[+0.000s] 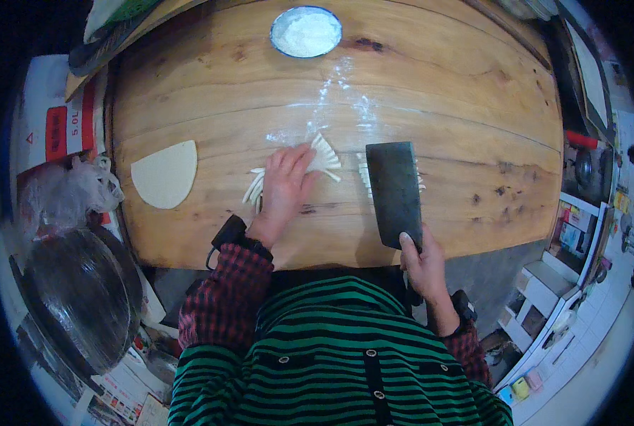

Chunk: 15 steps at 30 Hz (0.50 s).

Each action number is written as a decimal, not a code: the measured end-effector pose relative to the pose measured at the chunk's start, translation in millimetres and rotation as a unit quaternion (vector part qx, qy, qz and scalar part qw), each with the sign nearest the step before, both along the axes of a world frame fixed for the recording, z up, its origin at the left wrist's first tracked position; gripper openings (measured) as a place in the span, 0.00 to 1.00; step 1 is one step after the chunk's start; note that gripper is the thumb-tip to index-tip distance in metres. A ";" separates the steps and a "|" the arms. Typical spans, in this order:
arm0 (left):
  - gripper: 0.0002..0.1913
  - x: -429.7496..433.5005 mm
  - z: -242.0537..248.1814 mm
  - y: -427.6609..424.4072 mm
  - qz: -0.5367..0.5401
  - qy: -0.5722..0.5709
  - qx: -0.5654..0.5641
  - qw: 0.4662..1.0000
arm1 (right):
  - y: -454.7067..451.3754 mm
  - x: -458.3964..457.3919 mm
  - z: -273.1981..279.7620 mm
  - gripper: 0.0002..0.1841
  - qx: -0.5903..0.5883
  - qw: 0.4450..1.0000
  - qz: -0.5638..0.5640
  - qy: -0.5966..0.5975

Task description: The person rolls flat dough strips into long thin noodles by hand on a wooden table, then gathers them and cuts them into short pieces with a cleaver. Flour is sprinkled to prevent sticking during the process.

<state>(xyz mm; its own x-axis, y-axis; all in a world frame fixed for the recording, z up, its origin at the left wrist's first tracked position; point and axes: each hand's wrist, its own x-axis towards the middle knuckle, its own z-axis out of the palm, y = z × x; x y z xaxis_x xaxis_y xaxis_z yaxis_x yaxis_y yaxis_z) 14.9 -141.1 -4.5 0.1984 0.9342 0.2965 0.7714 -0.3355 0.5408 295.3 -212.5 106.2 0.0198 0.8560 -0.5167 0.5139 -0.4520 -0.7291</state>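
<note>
My left hand (287, 178) is over a bunch of cut dough strips (326, 153), fingers curled around them. The strips fan out past the fingertips, and more ends stick out on the wrist side; the middle is hidden by the hand. In my right hand (426, 263) is the handle of a cleaver with a wide dark blade (394, 191). Another row of cut dough strips (363, 171) shows at both sides of the blade, which covers most of it. A half-round sheet of dough (166, 175) lies flat at the left, apart from both hands.
The wooden table (215, 106) carries a blue-rimmed bowl of flour (306, 33) at its far side and scattered flour (365, 106) in the middle. Left of the table are a plastic bag (72, 186) and a large plastic-wrapped round object (82, 298). Shelving (578, 223) stands at the right.
</note>
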 end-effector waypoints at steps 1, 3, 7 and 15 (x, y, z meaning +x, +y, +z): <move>0.22 2.3 -2.6 9.6 0.005 -0.004 0.004 1.000 | -4.7 2.7 3.5 0.11 0.023 0.999 -0.020 0.016; 0.21 8.8 -7.3 29.9 0.006 -0.011 0.015 1.000 | -13.5 8.9 9.3 0.10 -0.027 0.994 -0.091 0.045; 0.21 31.6 -13.8 66.2 -0.021 -0.029 0.028 0.999 | -26.0 24.0 10.9 0.11 0.017 0.992 -0.123 0.035; 0.22 80.8 -12.4 75.9 -0.084 -0.045 0.001 0.995 | -37.6 44.9 -0.7 0.13 0.006 0.974 -0.220 0.059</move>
<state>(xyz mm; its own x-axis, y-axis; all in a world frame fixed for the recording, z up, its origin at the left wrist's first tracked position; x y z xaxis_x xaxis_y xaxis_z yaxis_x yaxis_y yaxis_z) 95.7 -65.2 -17.0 0.3243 0.8895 0.3220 0.6526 -0.4568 0.6046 340.2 -250.1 105.5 0.3267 0.7838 -0.5281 0.1841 -0.6009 -0.7779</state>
